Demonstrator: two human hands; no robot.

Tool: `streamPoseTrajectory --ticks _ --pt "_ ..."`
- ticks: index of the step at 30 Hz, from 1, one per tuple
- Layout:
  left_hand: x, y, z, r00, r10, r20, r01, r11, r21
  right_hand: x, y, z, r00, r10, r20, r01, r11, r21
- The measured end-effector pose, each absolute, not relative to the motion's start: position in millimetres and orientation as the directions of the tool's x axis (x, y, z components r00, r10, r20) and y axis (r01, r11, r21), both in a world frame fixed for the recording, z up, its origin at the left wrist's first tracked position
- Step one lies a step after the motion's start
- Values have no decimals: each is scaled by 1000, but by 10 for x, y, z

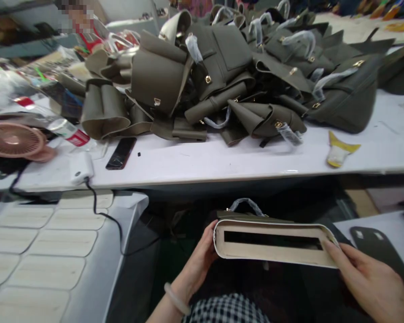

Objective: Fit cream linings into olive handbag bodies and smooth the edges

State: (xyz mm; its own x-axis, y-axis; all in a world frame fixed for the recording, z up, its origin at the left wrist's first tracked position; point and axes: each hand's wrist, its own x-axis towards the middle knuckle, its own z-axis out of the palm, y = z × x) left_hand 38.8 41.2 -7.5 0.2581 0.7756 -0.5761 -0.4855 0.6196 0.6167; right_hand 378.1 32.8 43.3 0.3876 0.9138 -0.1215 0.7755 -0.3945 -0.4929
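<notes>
Between my two hands is a dark olive bag piece [272, 260], its pale, flat side with a long dark slot facing me. A plastic-wrapped handle shows on its far side. My left hand [202, 251] grips the left end, fingers partly hidden behind it, a pale bangle [177, 298] on the wrist. At the right end, my right hand [366, 273] holds the rim, with the thumb on the pale inner edge.
A heap of olive bag pieces [222, 54] covers the white table [175, 166] ahead. A phone [120, 153], pink fan [15, 140] and bottle [70, 132] lie left. Pale panels [63, 231] rest on the lower-left surface, crossed by a black cable [116, 222].
</notes>
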Motion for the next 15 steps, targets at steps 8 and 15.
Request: streamPoseTrajectory --ticks 8,15 --pt "518 377 -351 309 776 -550 -596 608 524 3732 267 367 322 947 -15 872 -302 -386" --pt "510 352 -291 323 707 -629 -465 698 545 3687 259 376 186 972 146 957 -145 -252"
